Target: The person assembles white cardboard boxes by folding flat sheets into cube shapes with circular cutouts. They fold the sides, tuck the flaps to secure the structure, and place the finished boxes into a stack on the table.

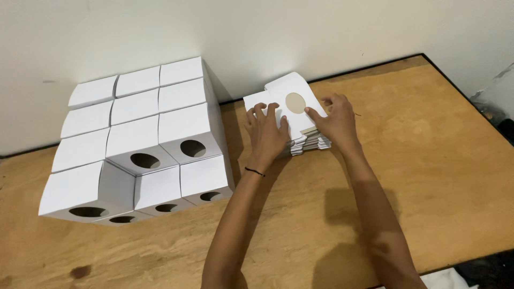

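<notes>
Fingers [266,113] of the left hand [266,134] lie spread flat on a stack of flat white box blanks [310,143], while the right hand [336,119] pinches the edge of the top blank [292,88], a white sheet with an oval cut-out, lifted slightly. This stack sits on the wooden surface [428,160] near the wall, just right of a block of folded white boxes [139,144] with oval holes.

- Flat blanks [300,115]: thin white card, matt, brown on the reverse.
- Folded boxes [136,144]: the same matt white card, smooth.
- Surface [428,160]: bare plywood, grained, dull, slightly stained.
</notes>
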